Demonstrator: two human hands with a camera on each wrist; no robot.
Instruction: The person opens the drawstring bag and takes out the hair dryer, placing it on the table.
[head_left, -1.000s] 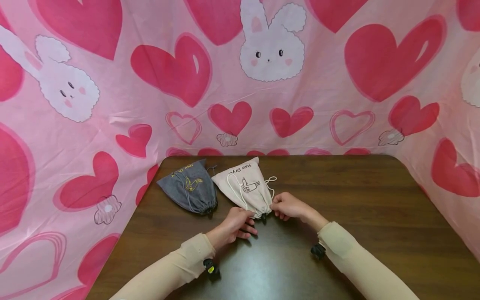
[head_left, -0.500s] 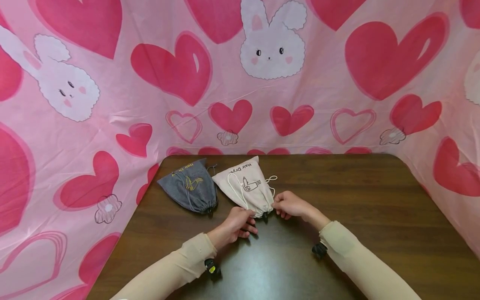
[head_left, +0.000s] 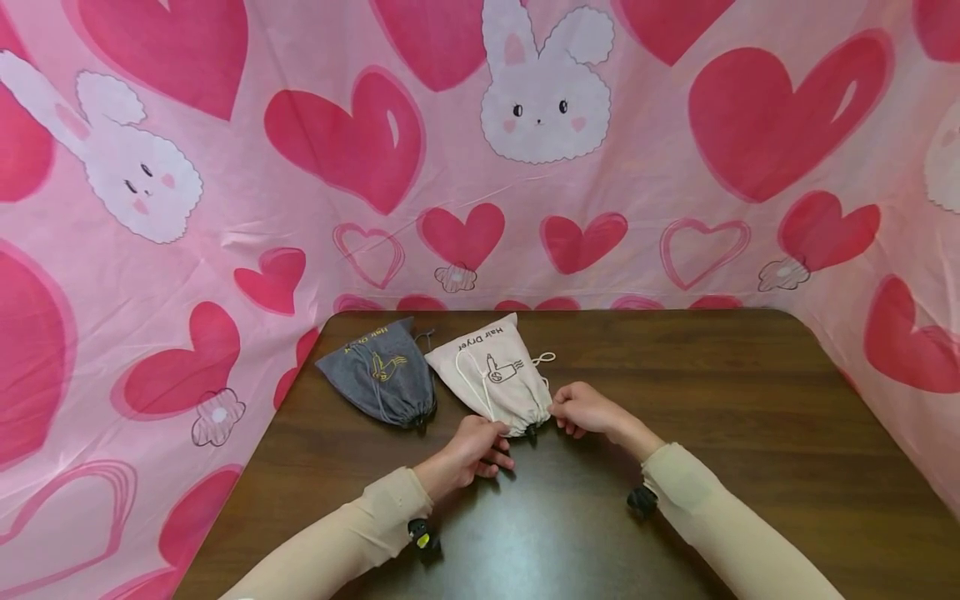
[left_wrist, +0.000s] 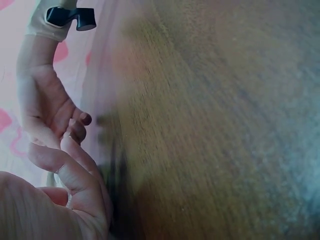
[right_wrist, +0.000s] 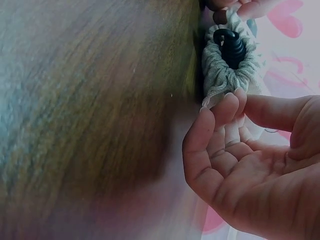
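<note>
"What lies farthest left on the table (head_left: 712, 400)?"

"A gray drawstring bag (head_left: 384, 379), with yellow lettering and a yellow drawing, its gathered end pointing toward the person. Neither hand touches it."

"And next along?"

"The left hand (head_left: 472, 446). Its thumb and a finger pinch the left side of the cream bag's gathered mouth; the other fingers hang loosely below."

"Where's that cream bag (head_left: 517, 387) itself?"

"On the table, just right of the gray one and between the two hands — mouth toward the person, 'Hair Dryer' printed near the far end above a dark drawing of a dryer."

"Anything showing in the mouth?"

"Yes, a black coil (right_wrist: 233, 52), clear from the right wrist, ringed by the puckered fabric."

"Then the right hand (head_left: 588, 408)?"

"Grasping too — thumb and fingertips pinch the right side of the same rim. Behind everything hangs a pink cloth (head_left: 637, 187) with hearts and rabbits."
</note>
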